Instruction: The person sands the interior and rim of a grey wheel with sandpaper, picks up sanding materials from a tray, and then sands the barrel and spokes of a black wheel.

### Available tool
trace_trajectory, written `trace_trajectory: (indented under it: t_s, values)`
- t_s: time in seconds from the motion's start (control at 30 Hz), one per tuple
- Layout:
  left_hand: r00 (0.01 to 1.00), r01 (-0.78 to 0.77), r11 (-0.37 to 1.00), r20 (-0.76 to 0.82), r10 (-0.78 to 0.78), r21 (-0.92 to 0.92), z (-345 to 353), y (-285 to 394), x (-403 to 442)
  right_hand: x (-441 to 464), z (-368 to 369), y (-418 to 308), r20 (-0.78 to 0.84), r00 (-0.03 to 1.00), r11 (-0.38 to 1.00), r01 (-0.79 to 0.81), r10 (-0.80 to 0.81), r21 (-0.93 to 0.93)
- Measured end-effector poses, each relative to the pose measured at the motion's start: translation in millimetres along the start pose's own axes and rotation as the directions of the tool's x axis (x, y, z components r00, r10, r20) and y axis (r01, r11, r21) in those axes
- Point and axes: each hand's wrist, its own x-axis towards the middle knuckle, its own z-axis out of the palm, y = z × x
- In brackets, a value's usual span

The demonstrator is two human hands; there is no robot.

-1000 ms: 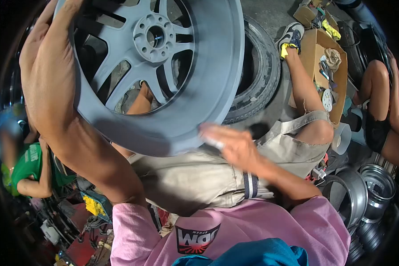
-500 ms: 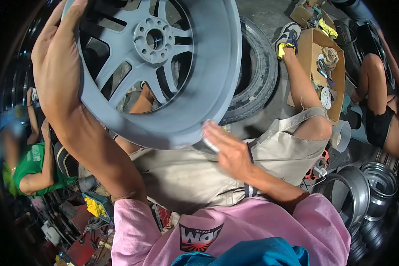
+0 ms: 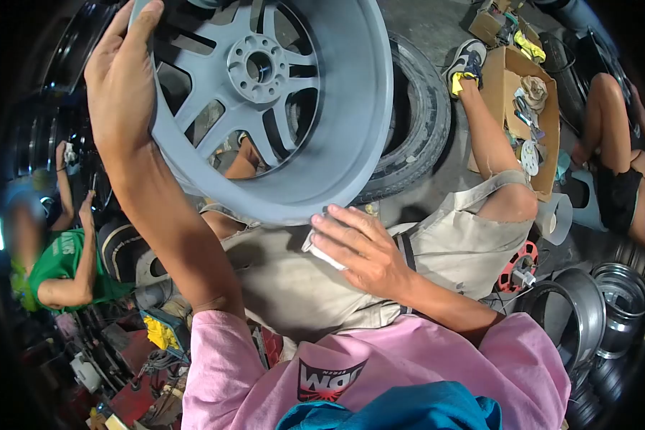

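A grey wheel rim [image 3: 258, 68] with several spokes is tilted above my lap, its lower edge over my beige shorts. At the upper left, my left hand [image 3: 125, 79] grips the rim's outer edge, thumb and fingers wrapped round it. Just below the rim's bottom edge is my right hand [image 3: 358, 247], palm down, with a white pad [image 3: 324, 252] held under its fingers. The pad is close to the rim's lip; whether it touches cannot be made out.
A tire [image 3: 419, 129] lies on the floor behind the rim. Right of my leg stands a cardboard box [image 3: 509, 86] of supplies. Metal rims [image 3: 580, 315] are at the lower right. A co-worker in green [image 3: 64, 265] sits at the left; another person's leg [image 3: 609, 129] shows at right.
The rim and my left hand have shifted to the right, and the rim has risen slightly. My right hand has moved down, its fingers now more spread over the pad.
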Motion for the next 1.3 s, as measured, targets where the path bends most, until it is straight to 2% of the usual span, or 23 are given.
trace_trajectory:
  t_s: [0.1, 0.13, 0.2, 0.37, 0.53, 0.6, 0.63, 0.7, 0.73, 0.77, 0.83, 0.9, 1.0, 1.07, 1.1, 1.17, 1.23, 1.3]
  values:
    - [0.996, -0.08, 0.996, -0.039, 0.082, 0.046, 5, 2, -4, 11, 0, -11, -0.049, 0.997, 0.998, 0.06, -0.061, -0.031]
    - [0.995, -0.046, 0.994, -0.079, 0.054, 0.098, 11, 11, -9, 13, 0, -11, -0.024, 0.996, 0.995, 0.088, -0.089, -0.044]
    - [0.996, -0.038, 0.996, -0.081, 0.045, 0.083, 12, 11, -10, 14, 2, -12, 0.018, 0.992, 0.99, 0.128, -0.128, -0.059]
    - [0.996, -0.023, 0.999, -0.084, 0.027, 0.044, 20, 17, -16, 13, 0, -16, 0.022, 0.993, 0.991, 0.114, -0.113, -0.066]
    - [0.993, -0.029, 0.995, -0.114, 0.04, 0.096, 23, 21, -17, -8, -7, -2, 0.058, 0.996, 0.991, 0.081, -0.075, -0.105]
    - [0.995, -0.04, 0.998, -0.091, 0.045, 0.056, 26, 27, -19, -20, -13, 22, 0.074, 0.993, 0.991, -0.089, 0.096, -0.098]
    - [0.997, -0.032, 0.999, -0.065, 0.034, 0.027, 27, 29, -21, -20, -19, 37, 0.063, 0.994, 0.99, -0.08, 0.088, -0.113]
    - [0.997, -0.041, 0.999, -0.059, 0.04, -0.01, 30, 31, -21, -14, -31, 63, -0.144, 0.904, 0.915, -0.401, 0.403, 0.046]
    - [0.997, -0.028, 1.0, -0.074, 0.028, -0.007, 31, 32, -21, -5, -31, 66, -0.241, 0.864, 0.895, -0.44, 0.443, 0.066]
    - [0.996, -0.013, 1.0, -0.087, 0.013, -0.003, 32, 32, -21, -5, -25, 69, -0.252, 0.863, 0.898, -0.437, 0.437, 0.059]
    - [0.995, -0.026, 0.999, -0.098, 0.03, 0.041, 32, 34, -20, -17, -1, 69, -0.126, 0.892, 0.901, -0.429, 0.433, 0.065]
    - [0.994, 0.018, 0.997, -0.112, -0.009, 0.077, 30, 32, -20, -14, 15, 53, -0.168, 0.867, 0.883, -0.461, 0.469, 0.087]
    - [0.992, 0.018, 0.997, -0.129, -0.008, 0.08, 28, 32, -22, -9, 18, 71, -0.162, 0.839, 0.854, -0.507, 0.52, 0.119]
    - [0.992, 0.017, 0.997, -0.129, -0.008, 0.069, 30, 33, -22, -6, 22, 112, -0.22, 0.833, 0.851, -0.524, 0.508, -0.021]
    - [0.99, 0.012, 0.998, -0.144, -0.002, 0.068, 31, 33, -21, 4, 19, 134, -0.266, 0.821, 0.857, -0.514, 0.505, 0.039]
    - [0.993, 0.02, 0.998, -0.12, -0.014, 0.052, 32, 35, -22, 30, 22, 184, -0.382, 0.743, 0.809, -0.588, 0.55, 0.022]
    - [0.993, 0.034, 0.999, -0.118, -0.031, 0.023, 33, 36, -21, 63, 21, 230, -0.454, 0.746, 0.834, -0.552, 0.488, -0.011]
    - [0.993, 0.027, 1.0, -0.118, -0.027, -0.005, 32, 32, -21, 107, 16, 280, -0.462, 0.671, 0.76, -0.65, 0.58, 0.008]
